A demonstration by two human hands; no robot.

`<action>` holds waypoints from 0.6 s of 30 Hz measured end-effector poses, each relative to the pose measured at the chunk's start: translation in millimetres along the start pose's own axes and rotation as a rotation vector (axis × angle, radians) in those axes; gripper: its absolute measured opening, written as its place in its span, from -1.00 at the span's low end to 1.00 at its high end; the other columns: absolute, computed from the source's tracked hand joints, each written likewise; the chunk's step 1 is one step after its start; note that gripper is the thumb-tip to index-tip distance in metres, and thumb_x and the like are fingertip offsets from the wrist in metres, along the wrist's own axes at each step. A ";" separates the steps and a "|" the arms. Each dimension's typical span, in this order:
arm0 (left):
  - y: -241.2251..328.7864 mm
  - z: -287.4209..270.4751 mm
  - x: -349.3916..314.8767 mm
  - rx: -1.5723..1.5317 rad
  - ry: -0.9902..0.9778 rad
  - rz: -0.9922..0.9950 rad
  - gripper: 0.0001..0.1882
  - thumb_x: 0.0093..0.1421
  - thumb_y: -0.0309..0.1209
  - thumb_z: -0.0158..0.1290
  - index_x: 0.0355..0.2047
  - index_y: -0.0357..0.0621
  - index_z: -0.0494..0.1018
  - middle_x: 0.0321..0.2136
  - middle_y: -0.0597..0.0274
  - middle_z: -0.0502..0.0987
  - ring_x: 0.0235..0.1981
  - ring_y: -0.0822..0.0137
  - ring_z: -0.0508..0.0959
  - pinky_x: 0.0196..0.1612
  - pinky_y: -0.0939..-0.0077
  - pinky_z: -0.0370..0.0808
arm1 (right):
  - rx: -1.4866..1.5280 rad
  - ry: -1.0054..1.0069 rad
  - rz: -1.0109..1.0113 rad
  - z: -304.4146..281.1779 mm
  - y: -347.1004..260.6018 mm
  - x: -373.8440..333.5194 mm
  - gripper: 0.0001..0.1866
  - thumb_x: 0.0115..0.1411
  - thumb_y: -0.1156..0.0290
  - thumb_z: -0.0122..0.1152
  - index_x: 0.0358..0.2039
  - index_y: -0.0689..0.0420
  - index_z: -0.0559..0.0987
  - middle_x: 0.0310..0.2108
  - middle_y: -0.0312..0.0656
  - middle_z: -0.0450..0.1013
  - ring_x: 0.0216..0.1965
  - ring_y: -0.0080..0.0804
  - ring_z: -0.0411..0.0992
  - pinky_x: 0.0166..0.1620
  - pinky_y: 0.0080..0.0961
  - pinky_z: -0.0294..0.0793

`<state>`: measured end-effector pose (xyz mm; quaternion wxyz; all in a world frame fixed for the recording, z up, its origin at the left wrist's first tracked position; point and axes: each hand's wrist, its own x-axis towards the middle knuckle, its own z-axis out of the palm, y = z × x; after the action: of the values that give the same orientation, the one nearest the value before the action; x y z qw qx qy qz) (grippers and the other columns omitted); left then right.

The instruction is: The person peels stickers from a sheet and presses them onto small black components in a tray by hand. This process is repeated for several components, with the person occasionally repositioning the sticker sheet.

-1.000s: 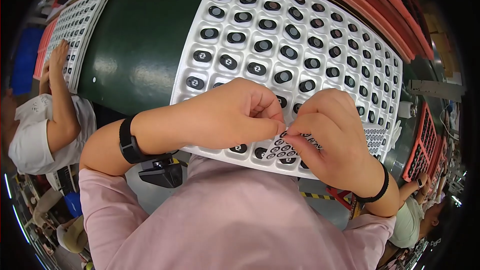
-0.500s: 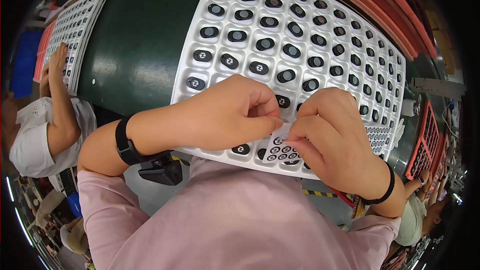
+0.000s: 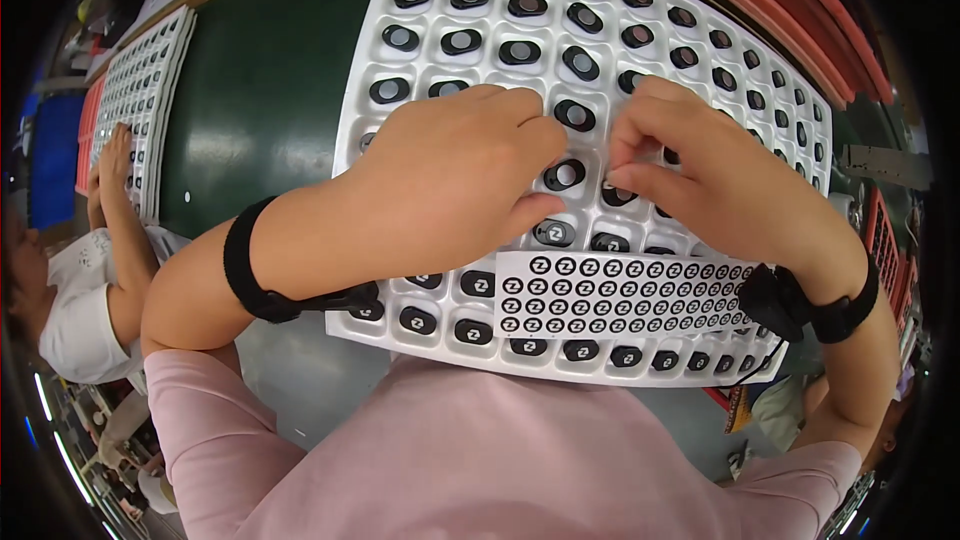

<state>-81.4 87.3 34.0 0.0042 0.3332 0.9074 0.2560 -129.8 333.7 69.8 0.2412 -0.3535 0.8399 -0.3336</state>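
A white moulded tray [image 3: 350,60] holds rows of small black oval parts, one to a pocket. Many have a plain grey disc, such as the part [image 3: 565,175] beside my left fingers; those along the near edge bear a white mark. My left hand [image 3: 455,165] hovers over the tray, fingers curled in and thumb low; whatever they hold is hidden. My right hand [image 3: 700,165] pinches thumb and index together just above another black part [image 3: 618,194], and a tiny pale speck shows at the tips. Across the near rows lies a white sheet of round black stickers [image 3: 620,295].
Red trays [image 3: 800,10] are stacked beyond the tray on the green table [image 3: 260,70]. At left another person's hands [image 3: 115,155] work over a similar white tray [image 3: 150,70]. A black wrist strap device [image 3: 775,300] overlaps the sticker sheet's right end.
Both hands have moved away from me, off the sticker sheet. The sheet, between my fingers before, now lies flat on the tray. The tray appears shifted and turned slightly in view.
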 end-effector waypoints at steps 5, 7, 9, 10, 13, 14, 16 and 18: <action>-5.1 9.2 5.8 -0.061 -0.058 -0.030 -0.74 0.05 -0.31 0.37 -0.32 -0.08 0.55 -0.38 0.26 0.49 -0.40 0.15 0.56 -0.40 0.26 0.49 | -0.026 -0.089 -0.009 9.7 9.8 24.6 -0.91 0.20 0.53 0.27 -0.32 0.21 0.52 -0.30 -0.20 0.34 -0.24 -0.31 0.37 -0.14 -0.42 0.40; -4.6 11.1 6.0 -0.068 -0.058 -0.031 -0.74 0.03 -0.30 0.38 -0.33 -0.07 0.55 -0.38 0.27 0.49 -0.42 0.16 0.56 -0.41 0.27 0.48 | -0.055 -0.093 -0.034 9.5 14.2 27.3 -0.92 0.20 0.52 0.26 -0.31 0.21 0.53 -0.29 -0.19 0.35 -0.25 -0.31 0.38 -0.15 -0.41 0.40; -3.6 12.3 6.1 -0.089 -0.050 -0.043 -0.73 0.01 -0.30 0.40 -0.36 -0.06 0.55 -0.39 0.28 0.49 -0.44 0.18 0.56 -0.43 0.29 0.48 | -0.037 -0.110 -0.035 8.6 18.5 28.2 -0.92 0.20 0.51 0.24 -0.32 0.21 0.54 -0.30 -0.19 0.35 -0.25 -0.31 0.38 -0.16 -0.40 0.41; -3.2 12.6 6.4 -0.089 -0.055 -0.039 -0.73 0.01 -0.30 0.40 -0.36 -0.06 0.55 -0.39 0.28 0.49 -0.44 0.18 0.56 -0.43 0.29 0.48 | -0.026 -0.121 -0.035 8.4 19.9 28.2 -0.92 0.19 0.51 0.24 -0.32 0.22 0.55 -0.30 -0.19 0.35 -0.26 -0.31 0.38 -0.17 -0.39 0.41; -2.8 13.3 8.2 -0.112 -0.051 -0.103 -0.75 0.01 -0.31 0.39 -0.38 -0.05 0.55 -0.42 0.29 0.48 -0.48 0.21 0.56 -0.46 0.32 0.46 | 0.040 -0.137 0.003 5.9 20.7 28.9 -0.94 0.19 0.51 0.23 -0.33 0.21 0.55 -0.31 -0.19 0.34 -0.24 -0.29 0.37 -0.15 -0.38 0.40; -2.3 13.6 9.2 -0.112 -0.057 -0.099 -0.75 0.01 -0.31 0.39 -0.38 -0.05 0.55 -0.42 0.29 0.48 -0.48 0.21 0.56 -0.46 0.32 0.46 | 0.071 -0.147 0.019 4.6 20.3 29.3 -0.94 0.18 0.52 0.22 -0.34 0.21 0.55 -0.32 -0.19 0.34 -0.22 -0.28 0.37 -0.14 -0.38 0.40; -1.5 13.0 9.4 -0.068 -0.079 -0.111 -0.76 0.02 -0.32 0.38 -0.35 -0.05 0.56 -0.43 0.30 0.47 -0.49 0.23 0.56 -0.47 0.34 0.46 | 0.093 -0.163 0.040 1.8 17.9 31.6 -0.94 0.18 0.52 0.23 -0.34 0.21 0.55 -0.32 -0.19 0.34 -0.21 -0.27 0.37 -0.13 -0.38 0.40; -1.1 11.6 10.0 -0.040 -0.096 -0.119 -0.76 0.03 -0.32 0.37 -0.33 -0.05 0.56 -0.43 0.30 0.47 -0.50 0.24 0.56 -0.48 0.34 0.46 | 0.128 -0.203 0.085 0.6 17.1 33.2 -0.95 0.18 0.51 0.23 -0.35 0.20 0.56 -0.33 -0.19 0.34 -0.19 -0.26 0.36 -0.11 -0.38 0.39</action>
<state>-87.8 98.1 25.0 0.0695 0.2904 0.9191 0.2571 -157.9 317.4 51.3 0.3611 -0.3336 0.8024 -0.3384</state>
